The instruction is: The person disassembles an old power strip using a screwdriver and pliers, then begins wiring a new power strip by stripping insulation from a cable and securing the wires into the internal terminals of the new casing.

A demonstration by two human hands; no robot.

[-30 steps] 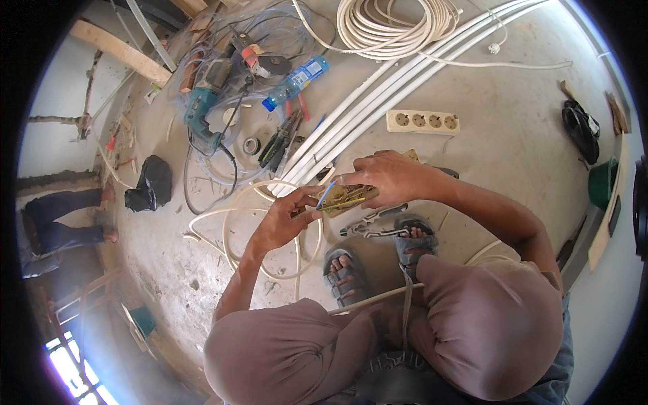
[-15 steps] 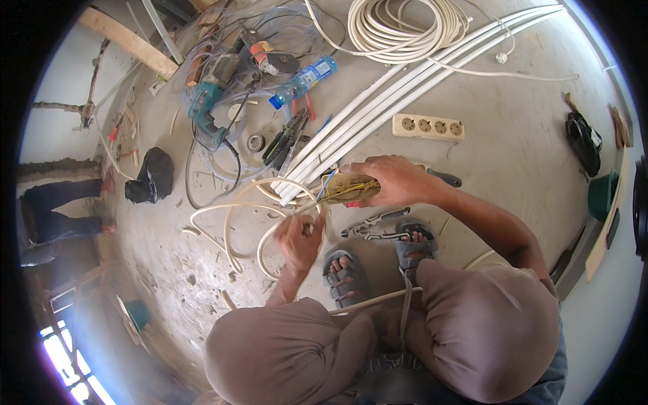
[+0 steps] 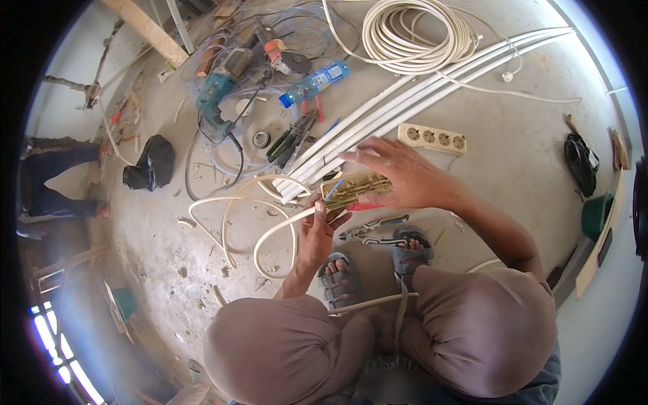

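Note:
My left hand (image 3: 316, 233) is closed on the white cable (image 3: 287, 221) where it meets the near-left end of an opened socket strip housing (image 3: 361, 181). The housing's inside faces up, showing brass-coloured contact strips. A blue wire (image 3: 333, 190) and a yellow-green wire stand at its left end. My right hand (image 3: 412, 174) is over the housing's right part, fingers stretched and spread, slightly blurred; its thumb lies at the housing's near side. Beside the thumb is a red piece (image 3: 368, 206), mostly hidden, its kind unclear.
Wire-stripping pliers (image 3: 374, 231) lie by my sandalled feet. Beyond are white conduits (image 3: 378, 121), a beige socket strip (image 3: 432, 138), a cable coil (image 3: 412, 37), a water bottle (image 3: 314, 84), a teal drill (image 3: 216, 101), an angle grinder (image 3: 280, 55) and pliers (image 3: 293, 135). Another person's legs (image 3: 64, 179) show at left.
My left hand has moved up and right to the housing's end and the cable. My right hand's fingers have lifted from their grip round the housing and spread. The view has shifted slightly.

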